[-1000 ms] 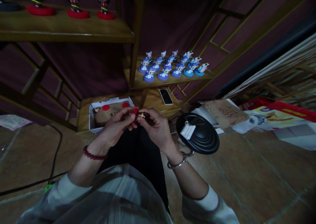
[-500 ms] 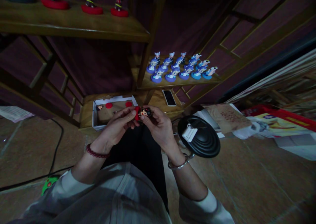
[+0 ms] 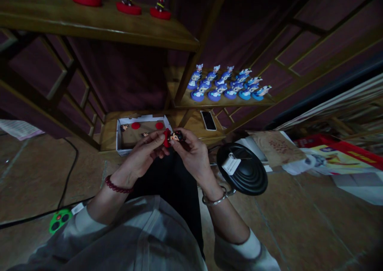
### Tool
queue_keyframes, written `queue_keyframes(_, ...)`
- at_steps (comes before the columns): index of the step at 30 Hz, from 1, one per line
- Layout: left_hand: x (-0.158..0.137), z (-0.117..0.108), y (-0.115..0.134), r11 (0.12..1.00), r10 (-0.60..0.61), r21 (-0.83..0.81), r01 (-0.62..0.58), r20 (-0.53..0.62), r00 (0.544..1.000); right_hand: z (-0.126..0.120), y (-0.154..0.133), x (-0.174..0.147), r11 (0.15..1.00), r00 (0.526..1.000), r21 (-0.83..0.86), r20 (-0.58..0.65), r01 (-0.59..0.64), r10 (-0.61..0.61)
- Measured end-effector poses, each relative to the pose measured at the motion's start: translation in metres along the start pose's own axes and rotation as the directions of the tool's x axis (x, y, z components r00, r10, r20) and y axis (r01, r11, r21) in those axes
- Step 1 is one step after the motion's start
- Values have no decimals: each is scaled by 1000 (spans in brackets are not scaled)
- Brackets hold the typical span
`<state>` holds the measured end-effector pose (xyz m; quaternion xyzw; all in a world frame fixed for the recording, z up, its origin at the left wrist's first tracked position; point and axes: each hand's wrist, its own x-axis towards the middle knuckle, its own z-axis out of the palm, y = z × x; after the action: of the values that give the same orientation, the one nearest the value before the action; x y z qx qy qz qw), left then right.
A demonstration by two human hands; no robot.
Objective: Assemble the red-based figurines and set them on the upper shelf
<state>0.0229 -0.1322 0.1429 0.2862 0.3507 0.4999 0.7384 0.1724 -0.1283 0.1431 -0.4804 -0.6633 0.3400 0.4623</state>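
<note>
Between both hands, above my lap, lies a small black-haired figurine (image 3: 176,136) on its side, its feet end against a red round base (image 3: 166,138). My left hand (image 3: 143,151) pinches the red base between thumb and fingers. The figurine's head and body are gripped by my right hand (image 3: 193,151), thumb in front. Whether the feet are fixed into the base I cannot tell. Just beyond my left hand is a shallow white-rimmed box (image 3: 119,141). In it lie a red base (image 3: 135,125), another red base (image 3: 159,125) and small figurine pieces (image 3: 125,127).
A phone (image 3: 208,120) lies on the low wooden shelf (image 3: 191,123). Several blue and purple figurines (image 3: 218,91) stand above it; red-based figurines (image 3: 160,4) stand upper left. At right is a black round stool (image 3: 254,171) with a white tag. A green power strip (image 3: 60,220) lies on the floor.
The view has shifted slightly, so the shelves sit further right. The red base has turned a little in my left hand; both hands keep their hold.
</note>
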Motion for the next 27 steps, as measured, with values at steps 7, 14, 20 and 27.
queue_keyframes(7, -10, -6, 7, 996, -4, -91, 5, 13, 1000, 8, -12, 1, 998, 1000, 68, 21, 15, -17)
queue_keyframes(14, -19, -4, 16, 988, -15, -156, 16, 13, 1000, 6, -28, 3, 992, 998, 125, 58, 4, -11)
queue_keyframes(20, -24, 1, 16, 983, -28, -182, 30, 13, 1000, 4, -30, 1, 997, 999, 83, 41, 7, -10)
queue_keyframes(27, -24, 3, 8, 983, -17, -185, 15, -7, 1000, 4, -29, -3, 999, 999, 38, 30, 20, -21)
